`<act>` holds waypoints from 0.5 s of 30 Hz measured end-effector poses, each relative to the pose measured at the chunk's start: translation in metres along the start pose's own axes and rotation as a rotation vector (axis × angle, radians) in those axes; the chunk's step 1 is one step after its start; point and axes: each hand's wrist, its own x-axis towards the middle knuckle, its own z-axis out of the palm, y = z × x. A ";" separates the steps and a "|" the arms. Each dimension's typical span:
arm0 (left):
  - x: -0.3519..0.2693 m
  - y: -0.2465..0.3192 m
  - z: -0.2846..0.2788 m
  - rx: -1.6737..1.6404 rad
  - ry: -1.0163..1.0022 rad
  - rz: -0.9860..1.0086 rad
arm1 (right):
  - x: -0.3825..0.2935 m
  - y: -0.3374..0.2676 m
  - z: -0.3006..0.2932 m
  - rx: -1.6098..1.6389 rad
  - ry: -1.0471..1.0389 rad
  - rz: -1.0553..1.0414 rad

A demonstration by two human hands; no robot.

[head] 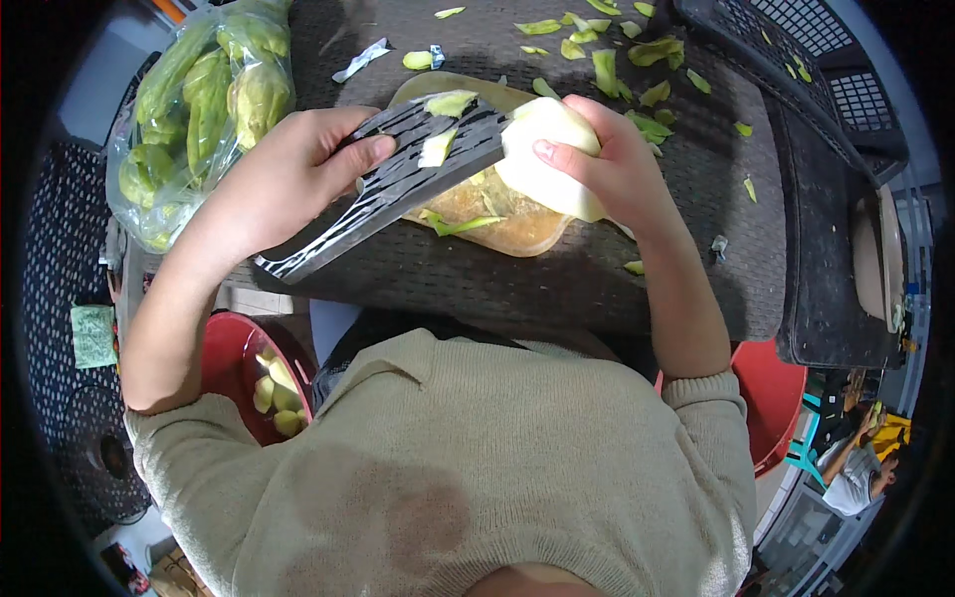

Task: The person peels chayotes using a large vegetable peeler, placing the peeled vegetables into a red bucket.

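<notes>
My left hand (306,164) grips a broad, flat tool (406,172) with black and silver streaks, thumb on its upper face. Its exact kind cannot be told. Two scraps of green peel (451,104) lie on that face. A large, pale, peeled fruit or vegetable (550,149) is held in my right hand (608,157), thumb across its near side. The tool's far end meets the left side of the pale piece. Beneath both is a worn tan cutting board (515,216), partly hidden, with peel strips (462,224) on it.
A clear plastic bag of green produce (201,112) stands at the table's left. Peelings (656,52) litter the dark woven-textured table (716,224). A black plastic crate (798,82) sits at right. Red tubs flank me; the left tub (231,373) holds pale pieces. Another person (858,463) is beyond, right.
</notes>
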 end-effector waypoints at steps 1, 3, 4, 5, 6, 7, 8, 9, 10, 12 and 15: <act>0.000 0.002 0.001 -0.041 -0.008 -0.075 | 0.000 0.000 0.002 0.000 -0.001 0.001; 0.002 -0.005 0.003 -0.118 -0.016 -0.088 | 0.000 -0.001 0.005 0.076 0.077 0.042; 0.003 -0.008 0.005 -0.194 -0.024 -0.099 | 0.000 -0.001 0.007 0.075 0.077 0.042; 0.003 -0.009 0.006 -0.195 -0.024 -0.099 | -0.001 -0.002 0.009 0.127 0.130 0.037; 0.004 -0.010 0.008 -0.228 -0.014 -0.112 | -0.001 -0.002 0.011 0.182 0.181 0.030; 0.004 -0.009 0.009 -0.261 -0.004 -0.124 | -0.001 -0.003 0.013 0.183 0.179 0.030; 0.004 -0.008 0.010 -0.261 -0.003 -0.126 | -0.002 -0.004 0.014 0.214 0.227 0.032; 0.004 -0.006 0.013 -0.317 0.019 -0.132 | -0.002 -0.004 0.016 0.244 0.276 0.035; 0.005 -0.004 0.015 -0.373 0.040 -0.138 | -0.002 -0.004 0.017 0.244 0.277 0.035; 0.008 0.000 0.018 -0.412 0.038 -0.120 | -0.004 -0.001 0.019 0.314 0.362 -0.004; 0.012 -0.001 0.022 -0.486 0.031 -0.086 | -0.005 -0.002 0.019 0.297 0.415 -0.093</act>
